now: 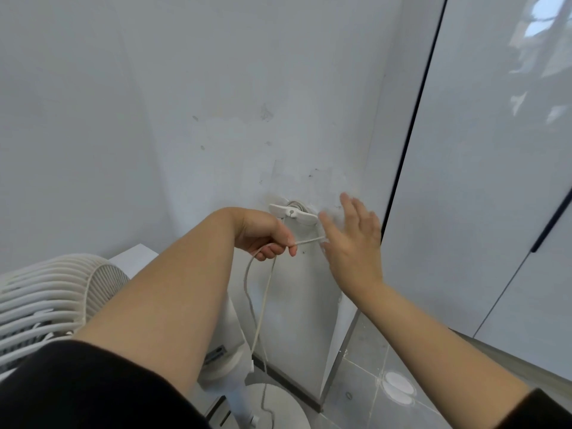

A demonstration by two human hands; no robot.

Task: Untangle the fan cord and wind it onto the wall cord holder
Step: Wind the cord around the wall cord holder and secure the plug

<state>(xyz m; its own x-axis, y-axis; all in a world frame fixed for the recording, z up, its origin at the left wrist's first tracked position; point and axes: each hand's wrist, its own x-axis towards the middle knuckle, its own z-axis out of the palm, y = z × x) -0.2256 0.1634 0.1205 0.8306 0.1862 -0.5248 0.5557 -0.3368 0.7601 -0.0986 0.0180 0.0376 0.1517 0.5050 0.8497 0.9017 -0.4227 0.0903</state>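
Note:
A white cord holder (pixel 294 213) is fixed to the wall, with a few turns of cord round its stem. My left hand (pixel 266 234) pinches the white fan cord (pixel 261 308) just below and left of the holder. A short stretch of cord runs from that hand rightwards to my right hand (pixel 353 243). That hand is held flat with its fingers spread straight, just right of the holder. Two strands hang down from my left hand to the white fan (pixel 46 301) and its round base (pixel 278 404).
A glossy white cabinet door (pixel 483 150) with a dark edge stands at the right, close to my right hand. A grey tiled floor (pixel 365 394) lies below. The fan's grille fills the lower left.

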